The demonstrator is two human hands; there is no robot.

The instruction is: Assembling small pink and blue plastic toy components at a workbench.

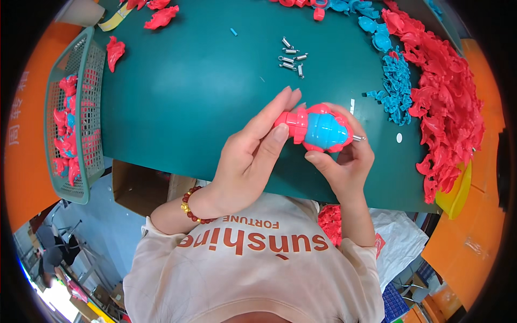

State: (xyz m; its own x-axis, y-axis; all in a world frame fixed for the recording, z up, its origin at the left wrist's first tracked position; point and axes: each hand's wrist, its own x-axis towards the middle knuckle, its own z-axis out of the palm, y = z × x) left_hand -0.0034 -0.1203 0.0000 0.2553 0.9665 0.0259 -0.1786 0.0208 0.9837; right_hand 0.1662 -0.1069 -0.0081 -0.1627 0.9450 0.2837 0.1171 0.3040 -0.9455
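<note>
Above the near edge of the table, both hands hold a red and blue plastic toy (326,131) lying on its side. My left hand (249,153) pinches its narrow red end between thumb and fingers, with the other fingers stretched out. Around the rounded body with the blue shell, my right hand (353,169) is closed, thumb below and fingers partly hidden behind it. A shiny metal piece (359,138) sticks out of the toy's right end; whether it is a spring cannot be made out. Several small metal springs (289,59) lie beyond the hands.
A long heap of red plastic parts (444,107) lines the table's right side, beside small blue parts (397,91). Larger blue pieces (381,39) lie farther back. At the left stands a green basket (92,116) holding red and blue toys. A yellow scoop-like piece (456,196) is at the right edge.
</note>
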